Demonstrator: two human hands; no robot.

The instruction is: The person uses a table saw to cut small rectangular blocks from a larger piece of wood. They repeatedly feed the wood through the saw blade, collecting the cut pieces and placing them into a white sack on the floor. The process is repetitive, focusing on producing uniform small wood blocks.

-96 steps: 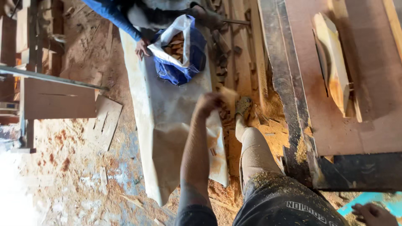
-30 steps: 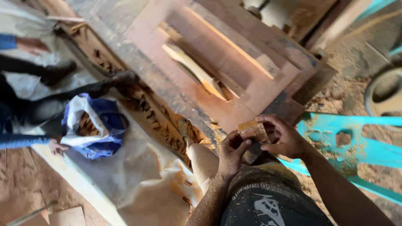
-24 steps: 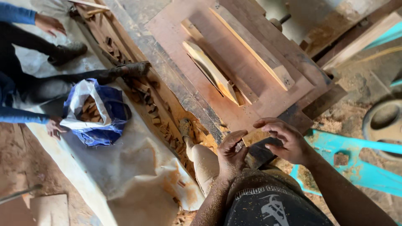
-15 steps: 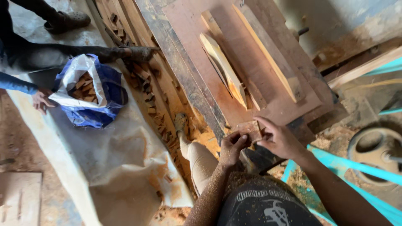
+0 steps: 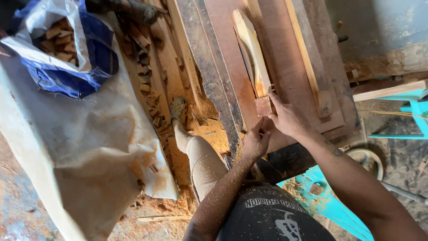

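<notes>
Both my hands hold a small reddish wooden block against the near end of the saw guard on the wooden saw table. My left hand grips the block from below. From the right, my right hand pinches it with its fingers. Sawdust covers my left forearm.
A blue and white sack full of small wood blocks lies at the top left on a pale tarp. Wood offcuts and sawdust lie beside the table. My leg and shoe stand there. A turquoise plastic stool is at the right.
The view has swung so the table now runs upright in the frame. My hands have carried the block up to the near end of the saw guard.
</notes>
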